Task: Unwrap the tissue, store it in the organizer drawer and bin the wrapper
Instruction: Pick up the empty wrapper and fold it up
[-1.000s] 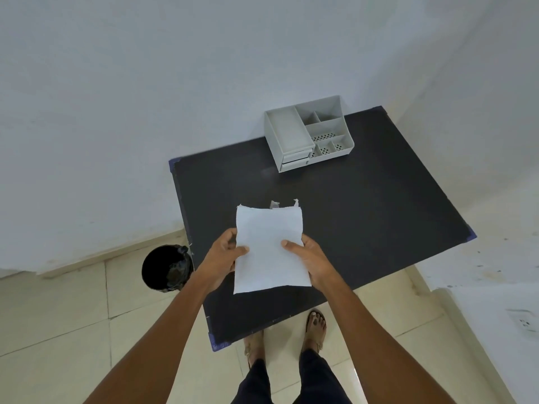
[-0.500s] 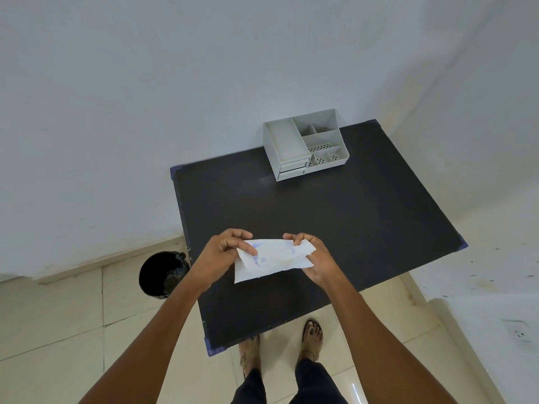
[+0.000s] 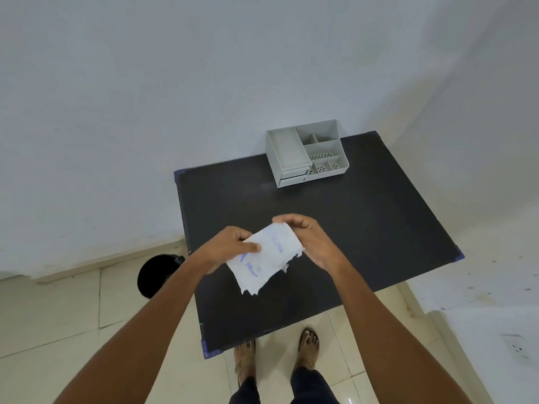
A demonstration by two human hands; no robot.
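Note:
Both my hands hold a white paper tissue wrapper (image 3: 267,258) with blue print above the near half of the black table (image 3: 364,228). My left hand (image 3: 230,247) pinches its left edge with thumb on top. My right hand (image 3: 309,240) grips its upper right side, where the paper edge is torn. Whether the tissue is still inside cannot be told. The grey organizer (image 3: 304,156) stands at the table's far edge by the wall, its two small drawers (image 3: 292,177) closed on the front left. A black bin (image 3: 157,275) stands on the floor left of the table.
White walls close in behind and to the right of the table. A white ledge with a socket (image 3: 516,346) is at the lower right. My feet in sandals (image 3: 277,354) stand on the tiled floor at the table's near edge.
The flat white sheet held upright a second ago is now turned over and tilted, printed side up, with its torn edge to the right. The view has tilted down slightly.

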